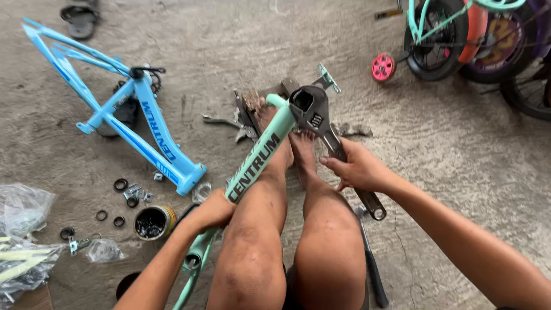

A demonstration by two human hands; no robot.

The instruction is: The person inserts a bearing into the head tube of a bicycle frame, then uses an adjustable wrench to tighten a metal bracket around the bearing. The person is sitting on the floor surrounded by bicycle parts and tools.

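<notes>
- At the far left, clear plastic bags (pixel 23 229) lie on the concrete floor (pixel 459 149), with small black rings and washers (pixel 120 185) scattered just beside them.
- A blue bicycle frame (pixel 143 120) lies flat on the floor, well apart from your hands.
- Near its lower end stands an open round tin (pixel 152 223) with dark contents.
- Your left hand (pixel 211 211) is closed around the tube of the mint-green bicycle frame (pixel 258 161), gripping it low, just beside your left knee.
- That green frame runs up and away from you, between your hand and your bare feet, and its far end rests against your feet.
- Grey metal parts (pixel 244 117) lie on the floor just beyond your toes.
- The large black adjustable wrench (pixel 321 129) has its head set on the top end of the green frame; the handle slants down toward the right.
- Your right hand (pixel 356 169) is wrapped around the middle of the wrench handle, fingers curled shut on it.
- A dark-handled tool (pixel 373 275) lies on the floor beside your right leg.
- At the upper right stand small bicycles (pixel 442 40), with a pink training wheel (pixel 383 66) next to them.
</notes>
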